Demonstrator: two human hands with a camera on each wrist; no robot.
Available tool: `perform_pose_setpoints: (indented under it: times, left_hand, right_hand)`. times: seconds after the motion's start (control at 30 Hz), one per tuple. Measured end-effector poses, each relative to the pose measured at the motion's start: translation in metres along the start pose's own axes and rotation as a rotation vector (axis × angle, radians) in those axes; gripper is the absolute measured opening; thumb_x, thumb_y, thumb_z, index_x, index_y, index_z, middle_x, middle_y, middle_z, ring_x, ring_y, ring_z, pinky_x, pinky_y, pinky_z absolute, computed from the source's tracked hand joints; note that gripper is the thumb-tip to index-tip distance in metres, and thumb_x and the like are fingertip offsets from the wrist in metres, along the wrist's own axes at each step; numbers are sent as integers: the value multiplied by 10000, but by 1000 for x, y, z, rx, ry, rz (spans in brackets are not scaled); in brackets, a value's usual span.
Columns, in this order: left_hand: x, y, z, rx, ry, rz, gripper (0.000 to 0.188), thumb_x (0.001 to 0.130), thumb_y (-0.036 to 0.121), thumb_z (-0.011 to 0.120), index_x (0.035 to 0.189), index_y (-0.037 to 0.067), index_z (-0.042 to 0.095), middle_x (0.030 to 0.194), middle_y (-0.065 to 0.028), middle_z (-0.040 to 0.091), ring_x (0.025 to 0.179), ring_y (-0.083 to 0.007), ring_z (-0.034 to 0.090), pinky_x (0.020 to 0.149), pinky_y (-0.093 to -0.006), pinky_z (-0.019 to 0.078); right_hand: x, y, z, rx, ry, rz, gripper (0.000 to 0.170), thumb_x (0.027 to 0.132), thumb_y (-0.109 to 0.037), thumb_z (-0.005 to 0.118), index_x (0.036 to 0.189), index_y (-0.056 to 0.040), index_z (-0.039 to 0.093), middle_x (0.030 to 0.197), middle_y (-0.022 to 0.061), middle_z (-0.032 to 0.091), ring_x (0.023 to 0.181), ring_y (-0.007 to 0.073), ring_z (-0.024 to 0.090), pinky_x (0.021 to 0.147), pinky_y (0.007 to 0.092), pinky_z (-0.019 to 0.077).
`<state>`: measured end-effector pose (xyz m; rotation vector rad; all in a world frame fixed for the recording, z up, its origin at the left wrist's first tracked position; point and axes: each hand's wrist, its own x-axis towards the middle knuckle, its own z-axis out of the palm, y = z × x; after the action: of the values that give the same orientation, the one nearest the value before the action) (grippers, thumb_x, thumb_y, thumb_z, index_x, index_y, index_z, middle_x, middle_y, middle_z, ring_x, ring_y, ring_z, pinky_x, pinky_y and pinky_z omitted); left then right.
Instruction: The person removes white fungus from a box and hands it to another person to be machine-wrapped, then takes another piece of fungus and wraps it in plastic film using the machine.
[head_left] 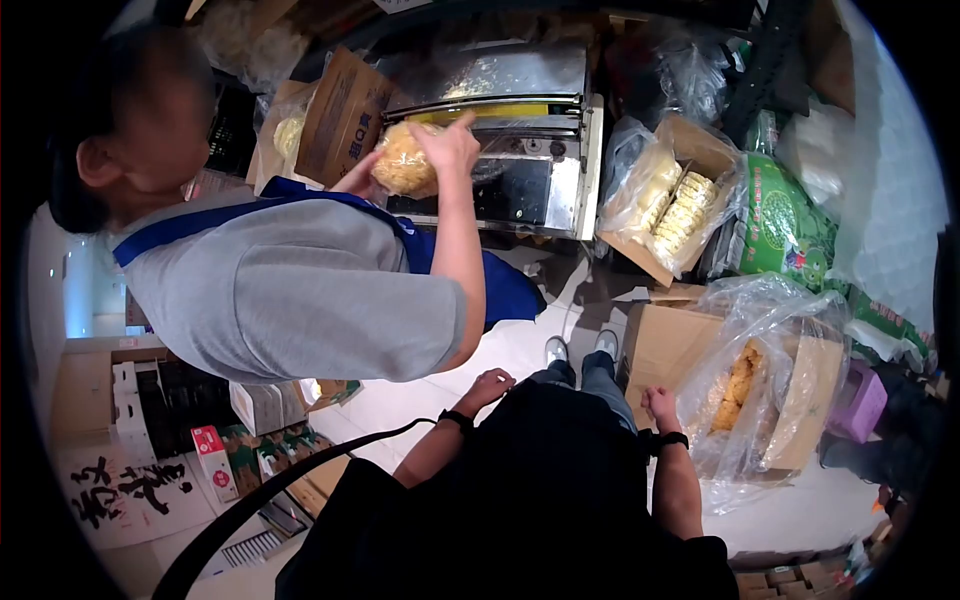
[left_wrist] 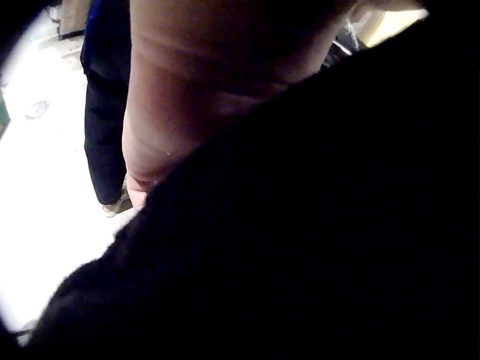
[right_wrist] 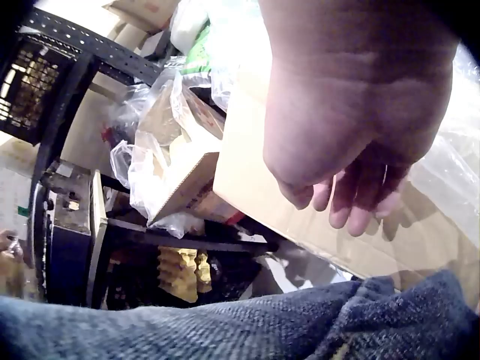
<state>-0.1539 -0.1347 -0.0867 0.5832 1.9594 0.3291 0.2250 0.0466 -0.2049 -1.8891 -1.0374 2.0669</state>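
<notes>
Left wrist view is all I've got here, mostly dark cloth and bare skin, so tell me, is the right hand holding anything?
Observer: Nothing that shows: in the right wrist view, the right hand hangs with its fingers loose.
Operator: What's it nearest to?
Observer: An open cardboard box, close beside it in the head view.
Operator: Is anyone else handling something?
Observer: Yes, in the head view a person in a grey shirt holds a clear bag of yellowish food with both hands.
</notes>
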Motion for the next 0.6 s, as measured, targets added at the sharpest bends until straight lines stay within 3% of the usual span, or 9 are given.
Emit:
perform_pose_setpoints:
  times: [0.17,0.27,0.3,0.37,0.47,0.6]
  left_hand:
    - [6,-1,-1,-37,-14,-34,306,799,352,638,911,68,644,804,-108,675,772,-202,656,750,-322,507]
    - [7,-2,-2,22,-1,5,305,827,348,627,937,64,624,768,-84,661,698,-151,631,624,-279,492]
    - [6,1,-4,20,-3,5,305,827,348,627,937,64,624,768,-84,661,698,-151,631,624,-279,492]
    - [3,6,-6,16,3,-25,312,803,361,633,915,69,643,789,-105,675,762,-202,656,743,-322,508]
    - [7,1,-8,-2,-8,-27,310,804,360,633,907,68,646,791,-106,676,761,-201,657,739,-321,509]
    - [13,-11,-6,-16,-14,10,313,800,362,635,908,68,648,795,-107,678,763,-202,659,735,-322,511]
  right_hand:
    - [6,8,-1,4,6,10,164,843,-138,509,735,-26,561,600,44,551,499,124,512,447,240,377]
    - [6,9,0,29,8,9,150,841,-130,515,749,-21,562,619,39,553,507,125,522,454,241,388]
    - [6,7,1,38,0,15,144,841,-126,515,755,-20,563,627,38,554,510,125,523,456,242,391]
    - [4,5,2,45,-6,23,138,841,-121,516,761,-19,564,636,37,556,513,125,524,458,244,394]
    - [5,5,0,21,-25,39,169,849,-170,562,831,-3,579,686,36,575,543,112,544,469,235,412]
    - [2,2,4,-16,-16,33,101,851,-88,501,839,0,550,685,57,572,528,134,536,482,243,425]
